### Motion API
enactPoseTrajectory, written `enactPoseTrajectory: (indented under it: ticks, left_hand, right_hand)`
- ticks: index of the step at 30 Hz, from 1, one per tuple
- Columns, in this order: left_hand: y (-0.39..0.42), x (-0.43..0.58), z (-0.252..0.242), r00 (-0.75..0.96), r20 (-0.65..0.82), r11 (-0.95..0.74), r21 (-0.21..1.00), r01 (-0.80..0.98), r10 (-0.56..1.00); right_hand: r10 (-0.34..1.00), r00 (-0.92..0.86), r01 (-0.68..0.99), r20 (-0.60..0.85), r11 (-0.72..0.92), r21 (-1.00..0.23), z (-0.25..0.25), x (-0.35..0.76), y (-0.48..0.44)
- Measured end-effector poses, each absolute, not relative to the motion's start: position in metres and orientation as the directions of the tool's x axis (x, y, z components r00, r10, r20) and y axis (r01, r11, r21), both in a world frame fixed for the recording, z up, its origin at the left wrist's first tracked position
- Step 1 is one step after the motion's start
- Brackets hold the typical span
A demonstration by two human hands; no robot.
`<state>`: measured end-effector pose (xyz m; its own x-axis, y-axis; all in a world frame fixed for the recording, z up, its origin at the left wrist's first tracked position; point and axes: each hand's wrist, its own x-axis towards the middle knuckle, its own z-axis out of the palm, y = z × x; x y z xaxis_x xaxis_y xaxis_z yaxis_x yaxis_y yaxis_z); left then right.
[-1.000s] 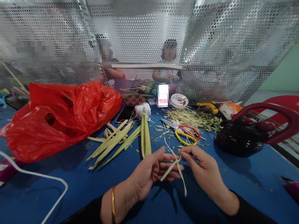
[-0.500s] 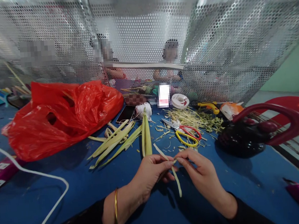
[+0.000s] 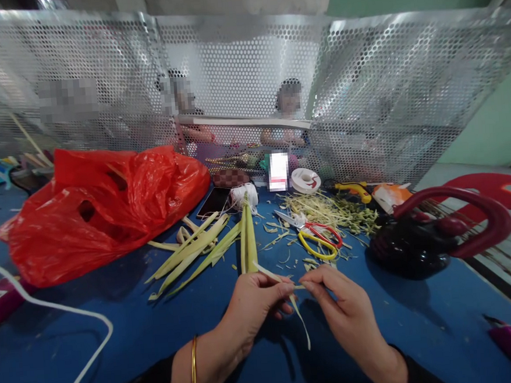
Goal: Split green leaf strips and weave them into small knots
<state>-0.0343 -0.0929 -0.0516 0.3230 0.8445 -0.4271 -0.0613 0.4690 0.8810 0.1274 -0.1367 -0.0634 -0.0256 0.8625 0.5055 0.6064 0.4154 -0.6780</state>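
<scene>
In left hand (image 3: 255,301); pale strip (image 3: 295,304)

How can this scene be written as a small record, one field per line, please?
Left hand: pinches pale leaf strips, one end hanging below
Right hand: pinches an end of the same strips
Ahead of left hand: long folded leaf, its far end at the white thread spool
Ahead of right hand: scissors with red and yellow handles, beside plant trimmings
Far left: red plastic bag
Far right: dark pot, maroon handle
Surface: blue table
</scene>
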Motion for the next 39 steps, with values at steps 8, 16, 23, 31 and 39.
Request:
enactPoseTrajectory:
  ticks: [8,16,23,31,39]
  left_hand:
    - [-0.106,-0.033,-0.060,0.561,-0.377,0.352,0.923,0.157,0.737]
    - [-0.108,-0.030,-0.065,0.574,-0.389,0.314,0.921,0.230,0.721]
    - [-0.099,-0.033,-0.058,0.462,-0.417,0.461,0.887,0.020,0.783]
    - [-0.100,-0.034,-0.057,0.476,-0.455,0.554,0.828,-0.085,0.753]
    - [-0.101,-0.034,-0.051,0.455,-0.444,0.550,0.826,-0.126,0.771]
  right_hand:
    - [0.904,-0.081,0.571,0.420,0.388,-0.724,-0.059,0.132,-0.132]
    - [0.882,-0.148,0.481,0.448,0.460,-0.746,-0.055,0.120,-0.139]
    - [0.638,-0.407,0.703,0.654,0.676,-0.222,-0.050,0.116,-0.145]
    - [0.644,-0.383,0.761,0.663,0.626,-0.168,-0.049,0.116,-0.147]
    - [0.642,-0.385,0.794,0.663,0.596,-0.116,-0.049,0.118,-0.149]
